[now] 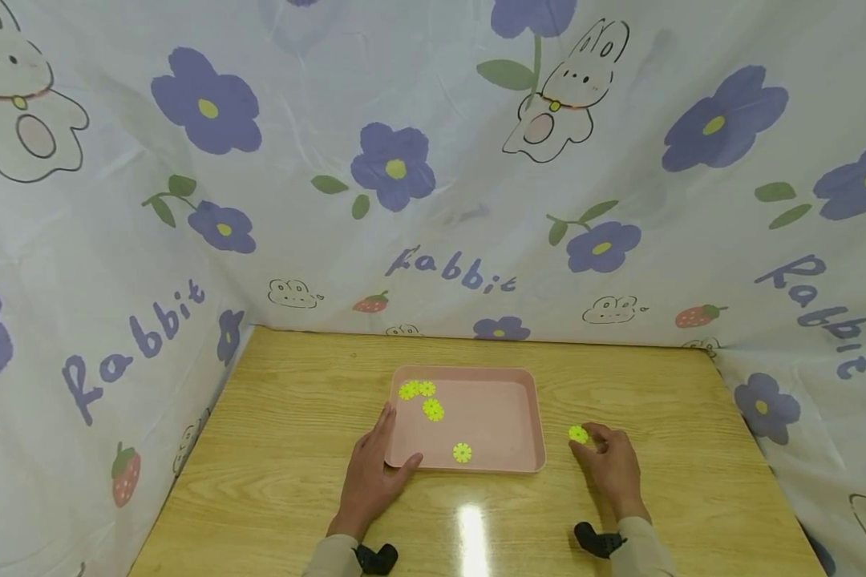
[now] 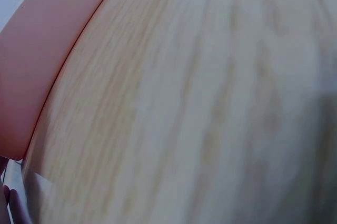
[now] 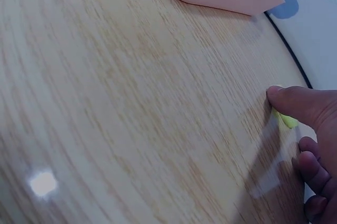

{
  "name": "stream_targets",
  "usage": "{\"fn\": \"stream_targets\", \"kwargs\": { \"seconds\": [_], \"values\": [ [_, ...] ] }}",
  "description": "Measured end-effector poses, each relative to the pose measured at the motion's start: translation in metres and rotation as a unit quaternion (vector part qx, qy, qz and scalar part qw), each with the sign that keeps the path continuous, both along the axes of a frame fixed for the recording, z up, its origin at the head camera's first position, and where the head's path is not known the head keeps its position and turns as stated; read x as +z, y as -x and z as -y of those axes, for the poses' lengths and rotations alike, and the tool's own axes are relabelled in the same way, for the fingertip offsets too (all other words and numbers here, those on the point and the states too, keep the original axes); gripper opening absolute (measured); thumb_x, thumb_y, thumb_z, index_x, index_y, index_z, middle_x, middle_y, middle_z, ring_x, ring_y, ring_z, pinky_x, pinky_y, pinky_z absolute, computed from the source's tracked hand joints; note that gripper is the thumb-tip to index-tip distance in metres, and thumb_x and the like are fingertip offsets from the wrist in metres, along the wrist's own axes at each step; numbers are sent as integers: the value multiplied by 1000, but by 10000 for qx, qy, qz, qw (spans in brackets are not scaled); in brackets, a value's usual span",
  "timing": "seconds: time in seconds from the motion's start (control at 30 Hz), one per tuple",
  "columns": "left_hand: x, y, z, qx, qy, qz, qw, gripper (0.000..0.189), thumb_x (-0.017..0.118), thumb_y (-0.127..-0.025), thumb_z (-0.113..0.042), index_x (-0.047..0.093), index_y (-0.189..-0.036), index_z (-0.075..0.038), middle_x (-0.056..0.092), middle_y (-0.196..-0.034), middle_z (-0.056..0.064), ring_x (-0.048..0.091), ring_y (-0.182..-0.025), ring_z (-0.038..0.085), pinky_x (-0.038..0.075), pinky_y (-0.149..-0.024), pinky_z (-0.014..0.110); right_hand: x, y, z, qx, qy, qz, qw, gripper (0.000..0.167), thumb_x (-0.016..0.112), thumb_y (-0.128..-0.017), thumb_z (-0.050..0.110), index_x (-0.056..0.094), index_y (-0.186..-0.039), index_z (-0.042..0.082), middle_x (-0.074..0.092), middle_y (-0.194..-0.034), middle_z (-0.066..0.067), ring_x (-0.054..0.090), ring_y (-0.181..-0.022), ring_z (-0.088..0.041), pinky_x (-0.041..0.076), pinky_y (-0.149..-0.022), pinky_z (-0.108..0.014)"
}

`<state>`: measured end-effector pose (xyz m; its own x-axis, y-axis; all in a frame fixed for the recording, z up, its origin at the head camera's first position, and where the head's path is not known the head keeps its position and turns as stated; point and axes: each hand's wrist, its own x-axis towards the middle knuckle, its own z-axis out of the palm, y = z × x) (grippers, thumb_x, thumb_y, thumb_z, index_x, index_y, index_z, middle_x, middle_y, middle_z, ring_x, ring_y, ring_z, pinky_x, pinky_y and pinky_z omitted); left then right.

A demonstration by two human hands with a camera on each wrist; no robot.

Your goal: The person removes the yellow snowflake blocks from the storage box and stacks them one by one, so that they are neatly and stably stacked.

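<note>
A shallow pink tray lies on the wooden table. Inside it are several yellow-green notched plastic discs: a cluster at the back left and a single disc near the front edge. My left hand rests against the tray's front left corner, fingers extended along the left side and thumb at the front rim. To the right of the tray, my right hand pinches another notched disc between thumb and fingers. In the right wrist view my thumb partly hides that disc.
The wooden table runs back to a white cloth printed with flowers and rabbits, which also hangs on both sides. A bright light reflection shows on the tabletop in front of the tray. Each wrist wears a black strap device.
</note>
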<state>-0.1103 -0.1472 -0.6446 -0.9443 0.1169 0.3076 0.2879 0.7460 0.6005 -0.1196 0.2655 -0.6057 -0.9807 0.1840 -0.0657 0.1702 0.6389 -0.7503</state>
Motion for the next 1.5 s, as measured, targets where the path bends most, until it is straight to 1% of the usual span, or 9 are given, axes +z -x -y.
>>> {"fn": "stream_targets", "kwargs": {
  "seconds": [0.13,0.27,0.4,0.53,0.67,0.83,0.97,1.13,1.5],
  "values": [
    [0,0,1,-9,-11,33,10000,91,68,-96,-57,26,-166,-16,23,-171,-3,41,-148,25,35,-116,54,-1,-1,2,4,93,-59,9999,55,80,-92,16,60,-139,-8,61,-115,-27,50,-91,-28,49,-85,-46],
    [1,-1,2,-23,21,-22,10000,91,67,-96,-57,26,-166,-16,23,-171,-2,43,-146,27,36,-115,56,2,-5,15,-57,193,-217,9996,67,78,-94,17,48,-148,-9,53,-113,-25,52,-94,-32,50,-83,-47],
    [2,0,3,-20,51,-100,9999,91,67,-96,-57,26,-166,-16,25,-171,-1,44,-145,28,36,-115,56,13,-1,38,-35,164,-635,9978,62,76,-96,20,52,-147,-5,52,-121,-26,54,-96,-33,49,-77,-42],
    [1,0,4,-5,13,-110,9999,92,68,-95,-57,27,-166,-16,24,-171,-2,45,-145,29,37,-114,56,25,9,66,322,99,-1218,9920,52,78,-95,19,61,-139,-1,58,-117,-21,54,-93,-29,47,-73,-38],
    [2,-1,4,6,-8,-96,10000,91,68,-95,-57,28,-165,-15,24,-171,-2,46,-144,28,37,-114,56,32,15,97,1007,117,-1452,9842,41,80,-93,16,69,-130,2,63,-108,-13,56,-88,-23,50,-72,-37],
    [3,-3,2,-64,-100,29,9999,91,67,-95,-58,28,-165,-14,24,-171,-1,46,-144,29,36,-115,58,27,14,127,1988,96,-1037,9745,33,82,-90,12,73,-120,2,64,-102,-7,56,-85,-18,53,-72,-32],
    [1,-5,1,-86,-65,124,9999,92,67,-96,-59,26,-166,-16,23,-171,-3,46,-144,28,36,-115,57,18,10,141,2511,164,-503,9665,33,83,-88,12,73,-117,0,60,-94,-6,50,-79,-16,46,-68,-28],
    [0,-5,1,-38,-16,104,9999,92,66,-95,-61,26,-166,-18,22,-171,-4,45,-145,27,36,-115,56,16,11,149,2741,232,-130,9613,34,84,-88,14,75,-118,0,55,-88,-6,45,-76,-16,39,-65,-27],
    [6,-2,1,3,-35,188,9998,92,66,-95,-60,26,-166,-17,22,-171,-4,45,-145,28,35,-117,55,20,22,151,2991,68,55,9542,30,84,-86,8,78,-115,4,57,-90,-5,46,-79,-17,44,-67,-27]
  ]
}}
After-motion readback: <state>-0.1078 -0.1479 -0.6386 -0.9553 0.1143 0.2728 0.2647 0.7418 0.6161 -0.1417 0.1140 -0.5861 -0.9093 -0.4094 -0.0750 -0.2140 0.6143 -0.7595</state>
